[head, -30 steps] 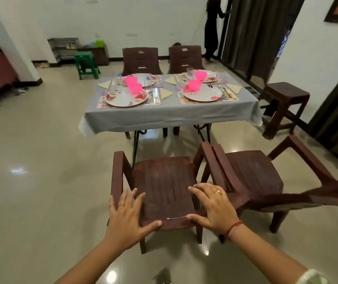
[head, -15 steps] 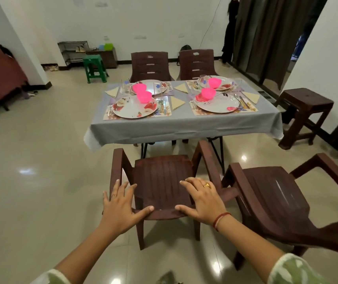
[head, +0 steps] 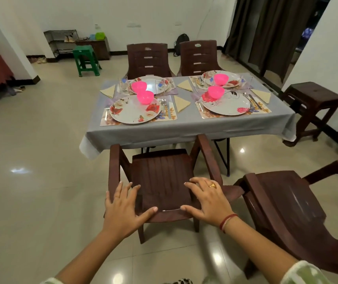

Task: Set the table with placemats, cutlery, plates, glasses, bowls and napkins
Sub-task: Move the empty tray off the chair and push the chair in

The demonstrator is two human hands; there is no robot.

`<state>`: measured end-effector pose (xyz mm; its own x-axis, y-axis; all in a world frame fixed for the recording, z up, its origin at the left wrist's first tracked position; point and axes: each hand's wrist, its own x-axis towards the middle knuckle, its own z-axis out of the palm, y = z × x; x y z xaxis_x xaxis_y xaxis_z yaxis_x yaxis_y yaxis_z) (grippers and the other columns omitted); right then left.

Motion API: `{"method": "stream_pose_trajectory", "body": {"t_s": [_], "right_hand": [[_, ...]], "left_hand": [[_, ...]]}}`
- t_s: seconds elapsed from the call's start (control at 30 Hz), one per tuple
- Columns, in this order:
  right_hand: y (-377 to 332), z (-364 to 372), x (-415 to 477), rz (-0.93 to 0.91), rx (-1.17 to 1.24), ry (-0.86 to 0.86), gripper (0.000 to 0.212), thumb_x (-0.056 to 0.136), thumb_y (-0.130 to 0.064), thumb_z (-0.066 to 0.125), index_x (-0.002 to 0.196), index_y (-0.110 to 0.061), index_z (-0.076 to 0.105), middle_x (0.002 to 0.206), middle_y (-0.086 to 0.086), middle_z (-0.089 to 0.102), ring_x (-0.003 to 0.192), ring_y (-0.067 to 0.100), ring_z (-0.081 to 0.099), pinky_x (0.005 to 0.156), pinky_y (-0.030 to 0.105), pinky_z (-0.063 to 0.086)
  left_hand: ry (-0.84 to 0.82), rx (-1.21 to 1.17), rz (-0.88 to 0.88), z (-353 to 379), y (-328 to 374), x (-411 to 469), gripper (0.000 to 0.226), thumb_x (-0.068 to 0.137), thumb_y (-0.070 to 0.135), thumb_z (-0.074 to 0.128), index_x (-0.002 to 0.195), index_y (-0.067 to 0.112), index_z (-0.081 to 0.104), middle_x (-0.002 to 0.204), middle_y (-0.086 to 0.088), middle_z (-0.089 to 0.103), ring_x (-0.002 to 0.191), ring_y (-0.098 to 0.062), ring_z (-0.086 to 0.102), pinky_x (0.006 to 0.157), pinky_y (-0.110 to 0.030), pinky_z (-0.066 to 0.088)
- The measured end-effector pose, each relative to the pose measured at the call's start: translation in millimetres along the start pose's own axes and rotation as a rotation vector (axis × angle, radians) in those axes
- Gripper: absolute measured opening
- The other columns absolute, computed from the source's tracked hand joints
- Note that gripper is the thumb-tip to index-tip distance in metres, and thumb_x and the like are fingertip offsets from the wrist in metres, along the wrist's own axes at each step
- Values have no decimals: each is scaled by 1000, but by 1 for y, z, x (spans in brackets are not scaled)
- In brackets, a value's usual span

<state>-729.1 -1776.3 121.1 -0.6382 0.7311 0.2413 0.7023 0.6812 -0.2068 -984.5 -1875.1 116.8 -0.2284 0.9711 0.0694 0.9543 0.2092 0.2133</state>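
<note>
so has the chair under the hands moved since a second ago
Yes. The chair has gone forward, toward the table: its arm tips now reach the table's near edge, where floor showed between them before.

left hand (head: 123,203): palm down, fingers spread | right hand (head: 206,199): palm down, fingers spread, apparently uncurled | both reaching forward

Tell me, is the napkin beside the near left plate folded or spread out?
Folded: the napkin lies as a flat triangle right of the plate.
</note>
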Motion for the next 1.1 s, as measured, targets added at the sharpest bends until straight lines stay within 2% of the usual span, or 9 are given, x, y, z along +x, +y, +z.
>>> {"method": "stream_pose_trajectory", "body": {"t_s": [0.2, 0.33, 0.4, 0.5, 0.63, 0.83, 1.0, 1.03, 1.1], "right_hand": [[13, -8, -13, 4, -10, -22, 73, 82, -78, 29, 129, -26, 49, 128, -4, 50, 124, 13, 43, 113, 48, 16], [26, -14, -23, 89, -89, -134, 75, 84, -78, 21, 131, -25, 47, 129, -3, 50, 126, 17, 44, 114, 48, 11], [27, -16, -26, 104, -83, -142, 77, 84, -78, 18, 135, -25, 42, 134, -2, 47, 132, 19, 39, 114, 46, 10], [26, -23, -39, 131, 8, -79, 75, 85, -76, 20, 139, -27, 34, 141, -1, 41, 137, 18, 31, 116, 43, 7], [43, -53, -83, 196, 94, 94, 70, 88, -72, 24, 142, -28, 28, 145, -1, 34, 139, 15, 24, 115, 45, 17], [104, -143, -204, 390, 56, 360, 67, 88, -67, 32, 140, -26, 35, 143, 0, 33, 137, 19, 28, 109, 47, 29], [151, -198, -299, 535, -20, 468, 64, 88, -65, 34, 134, -21, 44, 137, 4, 40, 130, 19, 35, 105, 37, 28], [174, -217, -349, 572, -49, 480, 65, 89, -65, 33, 134, -20, 46, 137, 4, 40, 130, 19, 35, 105, 37, 28], [196, -223, -379, 623, -90, 481, 66, 89, -66, 31, 133, -19, 47, 136, 4, 41, 129, 21, 36, 106, 41, 31]], "left_hand": [[2, 45, 176, 0, 8, -1, 88, 78, 85, 22, 132, 22, 51, 143, -9, 46, 143, -26, 17, 107, -67, 9], [-9, 6, 303, 3, 38, 1, 86, 79, 84, 27, 136, 22, 46, 145, -7, 43, 144, -24, 13, 109, -60, 0], [-64, 2, 304, 11, 50, 4, 89, 80, 84, 25, 138, 20, 45, 147, -9, 40, 144, -24, 9, 108, -65, 5], [-82, -10, 284, 18, 64, 4, 91, 80, 83, 22, 137, 16, 47, 146, -13, 42, 143, -28, 11, 105, -69, 13], [-51, -121, 311, 23, 101, -6, 95, 78, 86, 20, 141, 18, 41, 151, -10, 33, 145, -24, 3, 108, -66, 7], [-80, -253, 492, 36, 234, -38, 98, 75, 89, 15, 148, 25, 24, 158, -1, 13, 144, -14, -17, 113, -55, -9], [-120, -343, 582, 48, 343, -74, 100, 72, 90, 14, 149, 28, 17, 159, 3, 5, 143, -12, -21, 112, -46, -16], [-105, -362, 630, 54, 397, -97, 101, 70, 91, 12, 149, 29, 14, 158, 7, 2, 142, -9, -24, 111, -44, -18], [-127, -395, 635, 58, 429, -107, 102, 67, 93, 10, 149, 31, 11, 156, 12, -2, 140, -7, -28, 111, -42, -20]]}}
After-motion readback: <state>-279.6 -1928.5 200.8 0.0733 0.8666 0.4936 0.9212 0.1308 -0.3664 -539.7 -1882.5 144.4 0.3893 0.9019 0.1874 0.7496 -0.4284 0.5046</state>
